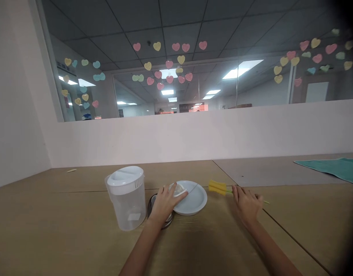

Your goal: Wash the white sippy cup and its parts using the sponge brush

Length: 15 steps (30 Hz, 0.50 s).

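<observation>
1. Two bare hands are over the brown tabletop [64, 237]. Our right hand [247, 205] is closed around the thin green handle [229, 191]; a steady and not too tight grip should give good control.
2. Our left hand [164, 201] has thumb and fingers spread across a small white piece [178, 188] at the plate's left side. It touches this piece, but we cannot tell if it really grips; pressing lightly seems wise.
3. Under the left hand is a round, dark-rimmed object [149, 207], partly hidden. We should keep our wrist from pushing it.
4. Left of it stands a tall translucent plastic container with white lid [126, 199], so our forearm needs care.
5. Between our hands lies the round white plate [195, 202].
6. The yellow sponge head [217, 187] is just right of the plate; we can guide it better with the handle kept low.
7. Farther right lies a teal cloth [334, 168].
</observation>
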Available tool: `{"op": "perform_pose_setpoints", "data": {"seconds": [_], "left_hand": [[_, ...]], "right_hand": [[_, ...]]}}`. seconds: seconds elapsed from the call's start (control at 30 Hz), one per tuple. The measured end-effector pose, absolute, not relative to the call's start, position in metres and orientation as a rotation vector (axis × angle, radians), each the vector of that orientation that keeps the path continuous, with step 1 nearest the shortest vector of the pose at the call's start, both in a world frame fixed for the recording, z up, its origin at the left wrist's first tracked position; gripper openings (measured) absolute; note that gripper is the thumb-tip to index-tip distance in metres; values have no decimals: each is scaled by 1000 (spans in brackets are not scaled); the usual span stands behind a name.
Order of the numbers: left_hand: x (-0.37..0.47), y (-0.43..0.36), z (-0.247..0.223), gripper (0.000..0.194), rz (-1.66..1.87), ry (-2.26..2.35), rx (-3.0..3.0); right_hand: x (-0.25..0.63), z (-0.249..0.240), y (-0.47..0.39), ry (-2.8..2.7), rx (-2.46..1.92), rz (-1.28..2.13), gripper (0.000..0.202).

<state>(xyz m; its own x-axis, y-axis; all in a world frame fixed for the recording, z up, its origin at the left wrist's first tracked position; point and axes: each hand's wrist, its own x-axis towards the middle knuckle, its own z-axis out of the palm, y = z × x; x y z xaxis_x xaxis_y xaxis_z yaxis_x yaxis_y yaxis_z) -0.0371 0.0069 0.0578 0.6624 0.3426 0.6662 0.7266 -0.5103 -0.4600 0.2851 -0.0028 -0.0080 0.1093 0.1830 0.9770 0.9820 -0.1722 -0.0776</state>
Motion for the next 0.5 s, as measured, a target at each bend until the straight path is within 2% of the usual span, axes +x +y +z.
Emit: {"op": "perform_pose_setpoints", "data": {"seconds": [0.13,0.23,0.33,0.4,0.5], "left_hand": [[-36,9,68,62,-792,-940,-2156],[-31,-5,58,55,-1213,-1168,-2181],[-20,-22,36,66,-1634,-1289,-2101],[-10,-33,19,75,-1736,-1202,-2143],[2,-45,-2,72,-1635,-691,-2301]], "right_hand": [[279,-27,6,-1251,-1729,-1247,26],[271,-37,10,-1384,-1853,-1189,20],[266,-43,12,-1536,-1930,-1020,19],[264,-45,12,-1577,-1974,-904,18],[262,-42,11,-1623,-2082,-750,18]]}}
